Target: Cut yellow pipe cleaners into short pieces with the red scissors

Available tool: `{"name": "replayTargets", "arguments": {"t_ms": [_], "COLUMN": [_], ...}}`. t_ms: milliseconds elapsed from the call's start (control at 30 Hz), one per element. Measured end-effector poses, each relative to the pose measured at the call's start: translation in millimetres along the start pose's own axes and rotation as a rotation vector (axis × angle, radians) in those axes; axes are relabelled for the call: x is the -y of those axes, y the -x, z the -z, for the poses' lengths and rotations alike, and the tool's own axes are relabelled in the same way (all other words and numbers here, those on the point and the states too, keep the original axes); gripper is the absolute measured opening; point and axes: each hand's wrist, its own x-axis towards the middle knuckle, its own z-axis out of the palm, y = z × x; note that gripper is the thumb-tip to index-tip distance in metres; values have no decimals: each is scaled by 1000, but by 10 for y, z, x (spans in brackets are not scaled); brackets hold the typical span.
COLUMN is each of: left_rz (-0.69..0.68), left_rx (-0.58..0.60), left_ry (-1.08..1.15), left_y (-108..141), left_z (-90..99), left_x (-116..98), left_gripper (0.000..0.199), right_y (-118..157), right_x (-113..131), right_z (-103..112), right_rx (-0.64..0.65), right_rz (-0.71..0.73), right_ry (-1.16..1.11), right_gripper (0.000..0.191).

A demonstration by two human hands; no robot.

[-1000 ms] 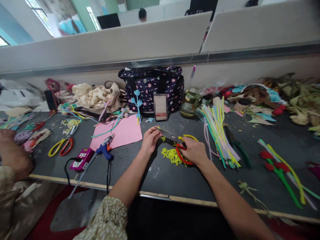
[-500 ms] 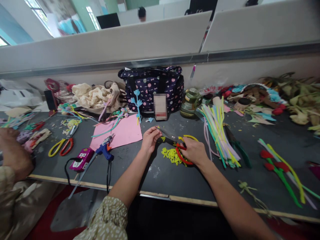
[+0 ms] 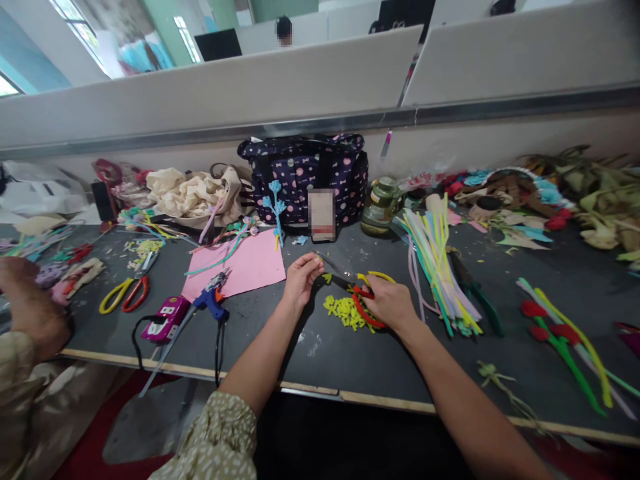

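My right hand [image 3: 393,300] grips a pair of scissors [image 3: 361,307] by its red and yellow handles, the blades parted and pointing left. Close to the blade tips, my left hand [image 3: 303,277] is closed in a pinch. A small yellow piece shows at its fingertips, mostly hidden by them. Below the blades lies a pile of short yellow cut pieces [image 3: 345,312], and a few more are scattered near the left fingers.
Behind my hands stand a dark patterned bag [image 3: 300,167], a phone [image 3: 321,213] and a green jar [image 3: 383,207]. Pipe cleaners [image 3: 435,267] lie right. Left are pink paper [image 3: 255,267], a glue gun [image 3: 213,300], other scissors [image 3: 127,290] and another person's arm [image 3: 35,307].
The view has shifted very slightly. The scissors and both my hands hold nearly the same position, and the other person's arm at left has moved a little.
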Motion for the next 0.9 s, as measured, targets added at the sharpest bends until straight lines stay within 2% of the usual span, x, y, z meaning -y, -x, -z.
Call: {"name": "replayTargets", "arguments": {"t_ms": [267,600,900], "left_rz": [25,27,30], "left_rx": [-30,-35,-6], "left_ry": [-2,33,25], "left_y": [15,9,27], "left_z": [-7,-12,-40], "left_x": [-55,-48,-67], "left_gripper": [28,29,26], "right_y": [-32,-25,-24], "right_x": [-14,-58,-52], "right_z": [108,43,19], "right_rx": [22,-85,-97], "right_rz": [-94,-41,-19], "right_ry": [-80,7,17], "right_gripper": [21,22,23]}}
